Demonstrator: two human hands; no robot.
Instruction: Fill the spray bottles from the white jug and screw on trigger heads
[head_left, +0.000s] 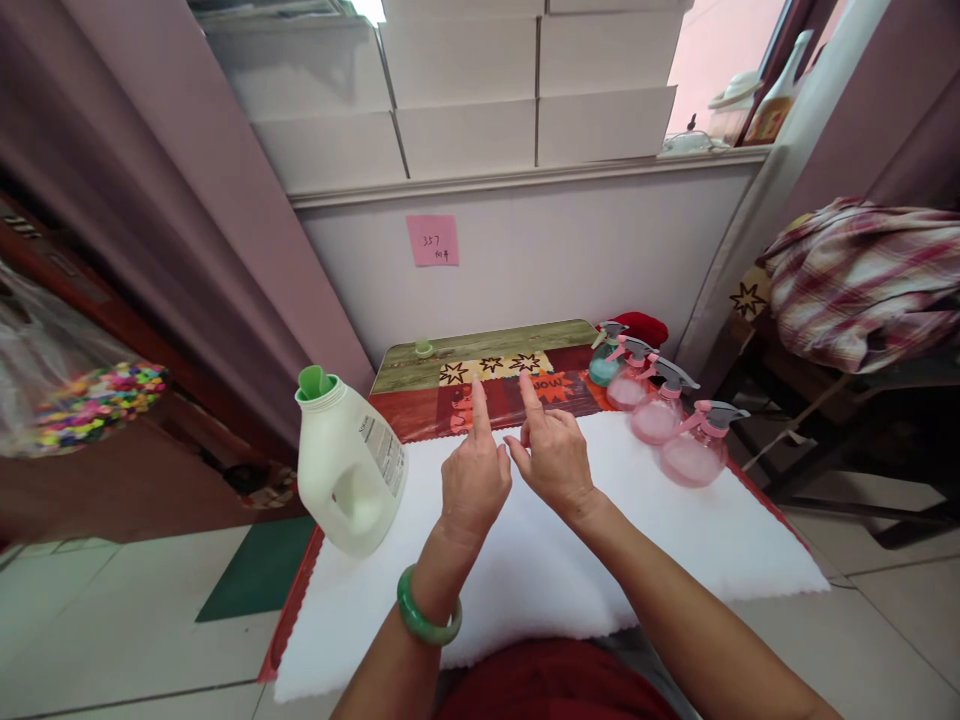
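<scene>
My left hand (476,475) is raised above the white fluffy mat (525,570), index finger stretched forward and the other fingers curled in, holding nothing. Beside it, my right hand (553,450) points the same way with its index finger, thumb apart, also empty. The two hands are close together. Left of them stands a pale green detergent jug (349,470) with a green pouring spout (315,382) in its mouth. On the right, a teal spray bottle (602,365) and pink spray bottles (694,455) stand in a slanting row with grey-and-pink trigger heads.
A small green cap (424,348) sits on the table's wood-patterned far end (480,342). Behind is a white wall with a pink note (433,240). A red item (637,328) lies behind the bottles; plaid cloth (870,280) is at right, a bag of colourful pieces (97,410) at left.
</scene>
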